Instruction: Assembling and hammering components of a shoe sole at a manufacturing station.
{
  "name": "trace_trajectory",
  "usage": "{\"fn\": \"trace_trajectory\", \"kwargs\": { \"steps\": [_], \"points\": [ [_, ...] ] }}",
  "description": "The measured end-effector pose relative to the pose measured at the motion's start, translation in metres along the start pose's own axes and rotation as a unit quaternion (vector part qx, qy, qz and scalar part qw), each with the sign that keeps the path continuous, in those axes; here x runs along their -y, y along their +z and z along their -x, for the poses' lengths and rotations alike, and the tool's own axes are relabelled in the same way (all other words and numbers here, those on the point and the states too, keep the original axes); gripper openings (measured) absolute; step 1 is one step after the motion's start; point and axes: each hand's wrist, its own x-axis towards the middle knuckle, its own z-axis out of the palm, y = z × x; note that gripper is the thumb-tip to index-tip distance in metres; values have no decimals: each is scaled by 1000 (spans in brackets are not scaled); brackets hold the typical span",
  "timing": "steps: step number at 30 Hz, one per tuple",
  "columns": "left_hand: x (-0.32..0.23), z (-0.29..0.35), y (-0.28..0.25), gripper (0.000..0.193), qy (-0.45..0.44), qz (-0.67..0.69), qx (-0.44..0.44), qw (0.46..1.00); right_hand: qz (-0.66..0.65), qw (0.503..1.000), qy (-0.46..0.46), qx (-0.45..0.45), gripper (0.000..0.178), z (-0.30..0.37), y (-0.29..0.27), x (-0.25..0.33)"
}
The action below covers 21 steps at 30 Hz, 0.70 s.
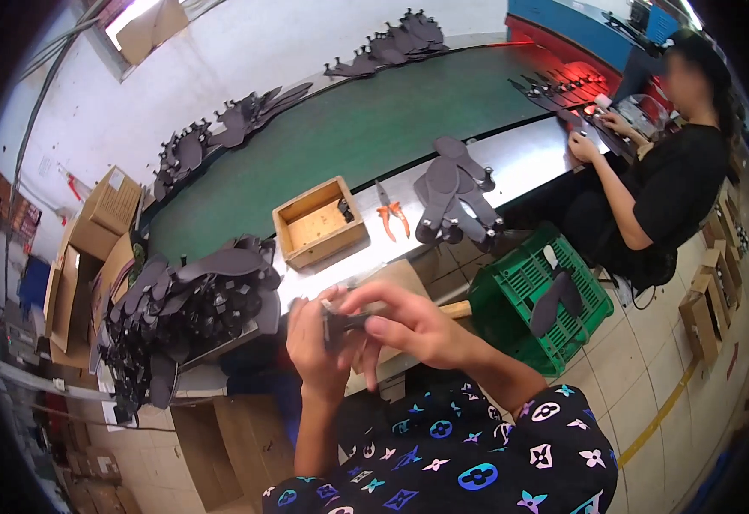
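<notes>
Gripping a dark piece in the curled left hand, pinched its side with thumb and forefinger of the right hand; held it between the patterned shirt and the wooden box.

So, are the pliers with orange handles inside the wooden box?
No, the orange-handled pliers lie outside the wooden box, just to its right.

Dark piece blurred, partly hidden
</notes>
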Motion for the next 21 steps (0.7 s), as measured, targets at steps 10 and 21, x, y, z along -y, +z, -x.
{"fn": "trace_trajectory", "kwargs": {
  "steps": [10, 21],
  "points": [
    [-7, 18, 3, 42, -315, 420, -44, 850, 695, 685, 49, -214, 26, 126, -98, -133],
    [101, -34, 83, 24, -68, -64, 32, 995, 293, 799, 85, -518, 31, 195, -37, -137]
  ]
}}
